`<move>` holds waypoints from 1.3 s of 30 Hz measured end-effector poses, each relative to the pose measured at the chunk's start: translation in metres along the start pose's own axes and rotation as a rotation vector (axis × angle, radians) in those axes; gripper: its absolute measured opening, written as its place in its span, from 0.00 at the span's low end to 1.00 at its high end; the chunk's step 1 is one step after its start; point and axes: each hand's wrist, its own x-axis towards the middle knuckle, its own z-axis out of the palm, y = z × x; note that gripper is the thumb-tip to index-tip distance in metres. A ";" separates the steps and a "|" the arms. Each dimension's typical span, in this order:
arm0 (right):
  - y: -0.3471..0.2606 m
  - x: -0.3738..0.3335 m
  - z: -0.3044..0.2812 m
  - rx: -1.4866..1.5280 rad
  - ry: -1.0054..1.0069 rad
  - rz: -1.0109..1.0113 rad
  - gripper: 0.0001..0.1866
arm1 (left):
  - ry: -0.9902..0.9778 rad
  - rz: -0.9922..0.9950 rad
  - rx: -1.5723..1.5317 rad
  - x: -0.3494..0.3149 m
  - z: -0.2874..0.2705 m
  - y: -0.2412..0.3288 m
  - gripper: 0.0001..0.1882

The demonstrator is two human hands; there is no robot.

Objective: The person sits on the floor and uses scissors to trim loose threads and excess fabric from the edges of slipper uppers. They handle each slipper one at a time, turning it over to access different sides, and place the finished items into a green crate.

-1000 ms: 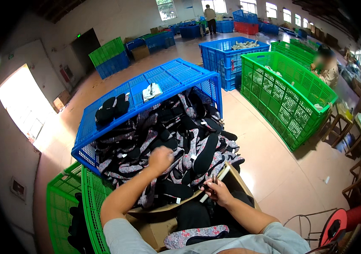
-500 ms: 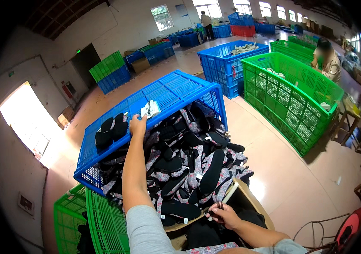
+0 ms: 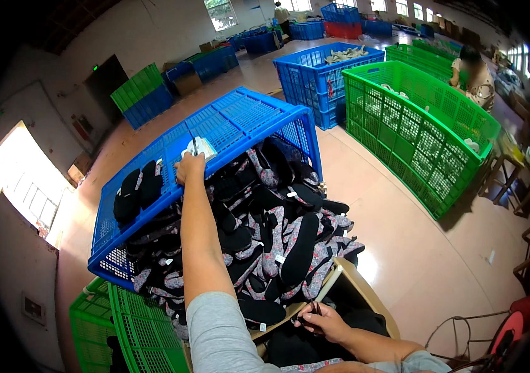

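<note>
Reaching up with the left hand (image 3: 190, 168) to the top face of the tipped blue crate (image 3: 228, 118), fingers closed about a small white pad or paper bundle (image 3: 199, 148) with a dark pen-like stick standing from it; the step in hand reads as handling that item on the crate top; the next move, by judgement, calls for a steady lift clear of the lattice; right hand (image 3: 322, 320) low, just below the crate's open mouth, fingers pinched on a thin dark tool (image 3: 312, 306) at the rim of a cardboard box (image 3: 364, 292); heap of black and floral shoe insoles (image 3: 277, 230) spilling from the crate's mouth; two black insoles (image 3: 141, 189) on the crate top, left of the hand; green crate (image 3: 414, 118) right of the blue crate; polished tan floor (image 3: 426, 248); further blue and green crates behind; a seated person (image 3: 473, 71) beyond the green crate.
</note>
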 end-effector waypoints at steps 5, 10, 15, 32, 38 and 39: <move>-0.002 0.002 0.007 0.042 -0.026 0.045 0.08 | 0.035 0.053 -0.100 0.053 0.021 -0.038 0.19; -0.003 0.001 0.003 -0.006 0.010 0.023 0.08 | 0.198 0.046 -0.459 0.023 0.016 -0.025 0.16; 0.001 0.003 0.003 -0.031 0.012 -0.007 0.08 | 0.568 0.258 -0.724 -0.004 -0.011 -0.042 0.14; 0.003 0.011 -0.004 -0.871 0.488 -0.918 0.19 | -0.600 1.082 -0.099 -0.319 -0.093 -0.117 0.11; 0.024 0.014 -0.005 -1.038 0.372 -0.642 0.18 | -0.797 1.066 -0.045 -0.343 -0.080 -0.113 0.12; 0.028 0.015 -0.007 -1.013 0.357 -0.597 0.17 | -0.815 1.071 -0.047 -0.343 -0.078 -0.114 0.13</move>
